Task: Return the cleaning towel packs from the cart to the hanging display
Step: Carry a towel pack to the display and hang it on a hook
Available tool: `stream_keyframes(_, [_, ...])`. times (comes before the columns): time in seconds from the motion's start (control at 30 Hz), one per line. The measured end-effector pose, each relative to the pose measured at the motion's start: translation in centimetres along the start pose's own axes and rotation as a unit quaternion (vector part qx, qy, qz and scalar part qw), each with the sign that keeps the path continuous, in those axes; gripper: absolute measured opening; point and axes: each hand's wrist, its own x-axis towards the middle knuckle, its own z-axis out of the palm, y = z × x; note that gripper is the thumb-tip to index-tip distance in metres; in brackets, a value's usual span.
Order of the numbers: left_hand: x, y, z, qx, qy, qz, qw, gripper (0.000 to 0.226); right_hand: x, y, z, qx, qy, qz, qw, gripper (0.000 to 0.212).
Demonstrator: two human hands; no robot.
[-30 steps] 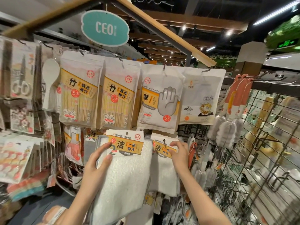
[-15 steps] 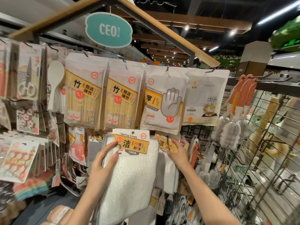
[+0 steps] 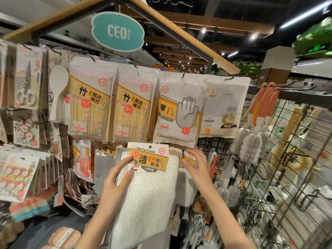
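Note:
My left hand (image 3: 115, 178) grips a white cleaning towel pack (image 3: 147, 198) by its left edge, thumb on the yellow header card. The card's hang hole sits just left of a dark display hook (image 3: 183, 153). My right hand (image 3: 195, 164) is at that hook with fingers spread, touching the hanging towel pack (image 3: 186, 184) behind it. That hanging pack is mostly hidden by the held one and by my right hand. The cart is out of view.
Above hang two bamboo stick bags (image 3: 89, 99), a disposable gloves bag (image 3: 177, 110) and a white pouch (image 3: 222, 108). Scissors and small goods (image 3: 25, 83) crowd the left. Bottle brushes (image 3: 251, 141) and a wire grid panel (image 3: 291, 168) stand at the right.
The held pack has risen and shifted right toward the hook. My right hand has let go of the hanging pack's header and opened its fingers near the hook.

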Motion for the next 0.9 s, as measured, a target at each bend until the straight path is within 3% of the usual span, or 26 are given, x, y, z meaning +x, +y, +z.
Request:
stream_keyframes(0.1, [-0.2,0.0,0.4,-0.010,-0.007,0.003,1.000,0.038,-1.2,-2.6,0.8,0.031,-0.059,-0.018,0.998,0.036])
stream_keyframes(0.2, [-0.5,-0.1,0.7,-0.016,-0.008,0.007,1.000,0.039,-1.8,-3.8,1.6,0.009,-0.091,-0.021,0.996,0.053])
stream_keyframes(0.4, [-0.8,-0.3,0.7,-0.032,-0.005,0.003,0.999,0.043,-2.6,-3.8,2.6,0.039,-0.046,0.013,0.998,0.076])
stream_keyframes(0.53, [-0.7,-0.2,0.6,-0.035,0.002,0.005,0.999,0.044,-2.6,-3.7,2.9,0.026,-0.034,-0.009,0.999,0.056])
stream_keyframes(0.63, [-0.6,-0.1,0.6,-0.045,0.010,0.002,0.999,0.046,-2.7,-3.7,2.8,0.100,-0.023,0.008,0.995,0.044])
stream_keyframes(0.8, [-0.7,0.2,0.6,-0.080,0.010,-0.022,0.997,0.064,-2.8,-3.9,3.1,0.045,-0.022,0.009,0.999,0.040])
stream_keyframes(0.9, [-0.8,0.5,0.6,-0.075,0.000,-0.023,0.997,0.068,-2.8,-3.7,2.9,0.080,-0.031,0.013,0.996,0.033])
